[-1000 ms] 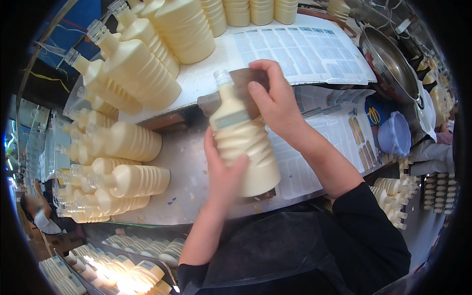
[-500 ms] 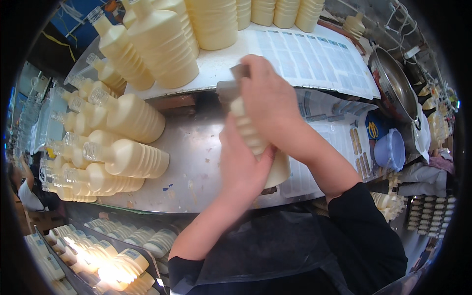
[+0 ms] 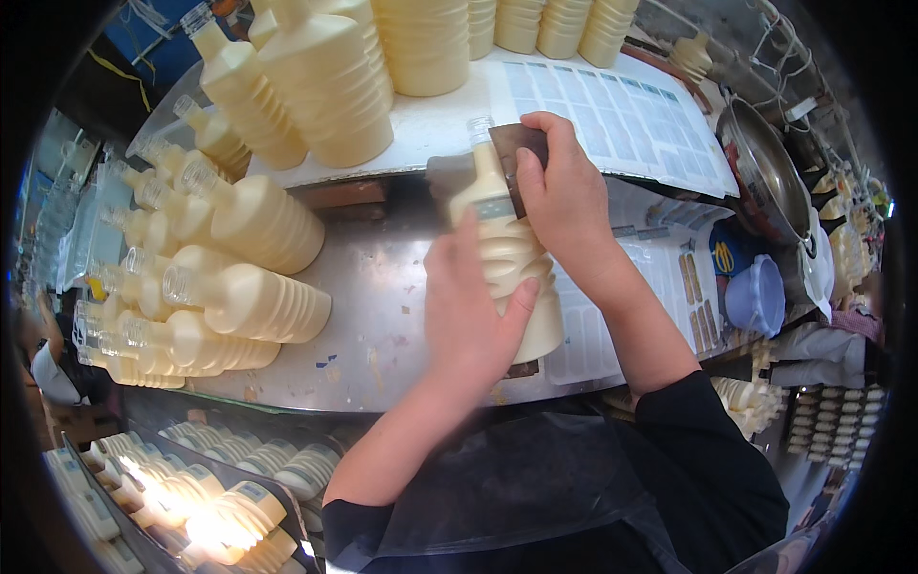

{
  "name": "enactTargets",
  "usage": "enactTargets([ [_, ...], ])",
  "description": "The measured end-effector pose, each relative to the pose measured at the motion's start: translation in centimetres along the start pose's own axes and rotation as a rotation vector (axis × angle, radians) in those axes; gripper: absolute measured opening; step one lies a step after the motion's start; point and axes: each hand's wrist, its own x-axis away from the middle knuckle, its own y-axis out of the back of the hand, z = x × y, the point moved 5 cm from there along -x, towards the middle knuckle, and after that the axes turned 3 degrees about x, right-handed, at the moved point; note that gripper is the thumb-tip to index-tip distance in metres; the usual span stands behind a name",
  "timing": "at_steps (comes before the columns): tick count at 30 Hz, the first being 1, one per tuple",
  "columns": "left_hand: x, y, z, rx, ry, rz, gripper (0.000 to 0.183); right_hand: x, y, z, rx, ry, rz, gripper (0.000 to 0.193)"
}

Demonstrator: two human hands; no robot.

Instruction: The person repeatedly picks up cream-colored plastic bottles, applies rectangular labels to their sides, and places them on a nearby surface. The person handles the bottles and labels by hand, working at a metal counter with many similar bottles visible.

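Observation:
A cream plastic bottle (image 3: 524, 320) with a clear threaded neck and wavy ribs leans in front of me on the metal bench. My left hand (image 3: 469, 311) lies around its left side, thumb across the front and index finger stretched up beside a grey-green label strip (image 3: 494, 208) on the shoulder. This hand is partly blurred. My right hand (image 3: 569, 187) pinches a thin dark brown flat scraper (image 3: 521, 158), whose edge is close to the bottle's neck and shoulder. Behind the neck, a greyish block (image 3: 449, 182) is partly hidden.
Cream bottles (image 3: 253, 306) lie stacked at the left; others (image 3: 325, 86) stand on the white shelf (image 3: 421, 134). Label sheets (image 3: 612, 115) cover the shelf's right. A purple bucket (image 3: 755, 297) and a pan (image 3: 765, 163) are at the right. Crated bottles (image 3: 220, 507) sit lower left.
My right hand has moved right and turned the scraper away from the bottle's top, uncovering the neck and label strip. My left hand's fingers have loosened and the index finger has straightened.

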Motion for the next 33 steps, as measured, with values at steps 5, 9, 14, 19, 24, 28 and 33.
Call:
enactTargets([
  [5, 0.0, -0.4, -0.3, -0.1, 0.036, 0.06, 0.093, 0.4, -0.4, -3.9, -0.15, 0.045, -0.09, 0.037],
  [9, 0.0, -0.5, 0.0, -0.034, 0.046, 0.028, 0.098, 0.6, -1.4, -6.2, -0.267, 0.051, -0.152, 0.037],
  [14, -0.2, -0.6, 0.2, 0.028, 0.091, 0.042, 0.108, 0.6, -1.3, -6.5, -0.303, 0.092, -0.183, 0.037],
  [19, -0.1, -0.5, 0.2, 0.02, 0.114, 0.016, 0.11, 0.4, -0.2, -4.2, -0.415, 0.037, -0.131, 0.037],
  [24, 0.0, -0.6, -0.1, 0.012, 0.082, -0.012, 0.109, -0.3, -0.5, 0.0, -0.34, 0.036, 0.014, 0.034],
  [28, 0.0, -0.9, -0.2, -0.025, 0.07, -0.022, 0.107, -0.3, -1.1, 3.0, -0.131, 0.164, 0.044, 0.034],
  [33, -0.8, -0.5, -0.7, -0.017, 0.105, 0.026, 0.092, 0.0, -4.8, 5.9, 0.101, 0.188, 0.218, 0.036],
])
